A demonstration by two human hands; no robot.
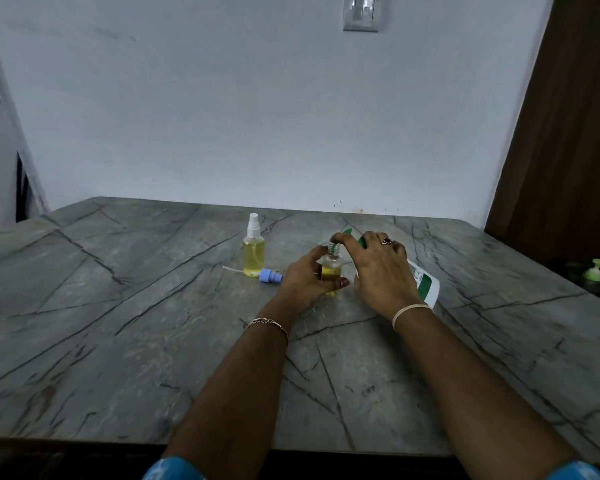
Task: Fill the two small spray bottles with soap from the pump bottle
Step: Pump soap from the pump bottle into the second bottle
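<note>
Yellow soap fills the capped spray bottle (253, 252), which stands upright toward the back of the grey stone bench (118, 341) with its white sprayer on. It is set left of the work, probably to keep it out of the way. Just beside its base lies the blue sprayer cap (270, 275), on its side with its thin tube pointing left. I judge that it belongs to the open spray bottle (331, 268) and was taken off to free the neck.

That bottle stands on the bench, partly filled with yellow. The left hand (303, 277) wraps fingers and thumb round its body, likely to stop so light a thing tipping under the spout. The right hand (378, 268) curls over the top of the pump bottle (425, 284). The pump bottle leans toward the small one so that its green spout sits right at the open neck, with the forefinger resting on the spout. Whether soap is running at this instant is too small to tell. One bottle looks done, the second roughly half.
</note>
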